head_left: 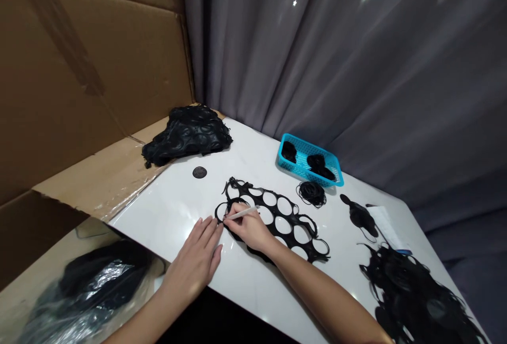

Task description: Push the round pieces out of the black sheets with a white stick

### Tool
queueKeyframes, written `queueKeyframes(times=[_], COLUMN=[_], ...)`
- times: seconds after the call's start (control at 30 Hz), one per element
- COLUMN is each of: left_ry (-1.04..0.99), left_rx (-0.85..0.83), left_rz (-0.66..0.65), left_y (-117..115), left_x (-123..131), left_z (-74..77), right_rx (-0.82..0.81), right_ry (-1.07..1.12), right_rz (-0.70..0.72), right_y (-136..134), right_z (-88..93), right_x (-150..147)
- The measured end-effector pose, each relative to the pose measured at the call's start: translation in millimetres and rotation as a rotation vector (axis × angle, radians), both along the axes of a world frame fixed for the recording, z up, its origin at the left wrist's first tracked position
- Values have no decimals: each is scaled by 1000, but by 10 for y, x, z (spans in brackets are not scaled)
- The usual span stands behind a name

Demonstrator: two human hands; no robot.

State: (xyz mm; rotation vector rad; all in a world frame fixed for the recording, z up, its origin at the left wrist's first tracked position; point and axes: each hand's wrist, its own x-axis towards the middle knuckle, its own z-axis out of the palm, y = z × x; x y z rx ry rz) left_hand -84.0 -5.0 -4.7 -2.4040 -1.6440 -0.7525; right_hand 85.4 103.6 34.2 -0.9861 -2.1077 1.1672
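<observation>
A black rubbery sheet (291,229) full of round holes lies on the white table. My left hand (202,246) rests flat with fingers stretched out, its fingertips at the sheet's left end beside a ring-shaped edge. Pinched in my right hand (249,228) is a thin white pen-like tool (242,213). Its tip points down-left at that same end, close to my left fingertips; whether it is a pen or a blade I cannot tell. My right hand and forearm cover part of the sheet.
A black disc (199,172) and a heap of black sheets (194,135) lie at the back left. A blue basket (311,156) holds black bundles, with a black coil (312,194) before it. Black scraps (415,291) pile at right. Cardboard (99,53) and a grey curtain (336,53) enclose the table.
</observation>
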Motion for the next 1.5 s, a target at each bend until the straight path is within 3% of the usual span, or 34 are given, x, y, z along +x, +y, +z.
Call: queueKeyframes(times=[0.1,0.27,0.57,0.7,0.87,1.03,1.13,1.27,1.4,1.5], left_ry=[23,28,59,46,54,79,63,-110,-486,-694], left_rx=[-2,18,21,21,15,29,22,-83,-394,-659], left_rz=[-7,-6,-10,-7,-8,-4,-6,-42,-91,-310], left_y=[3,7,12,8,6,11,11,19,143,380], left_x=[-1,8,13,10,2,11,3,-51,-73,31], left_z=[6,15,37,19,21,19,-3,65,405,742], right_rx=[58,3,94,209,447,467,308,-212,-654,-888], right_ry=[2,19,-8,-21,-123,-129,-46,128,281,377], right_rz=[11,-70,2,32,223,226,134,-79,-9,99], right_y=[-6,-18,-29,-62,-87,-64,-53,-25,-13,-47], right_z=[6,29,-20,-34,-54,-100,-73,101,382,579], right_x=[-4,3,6,24,63,34,18,120,337,498])
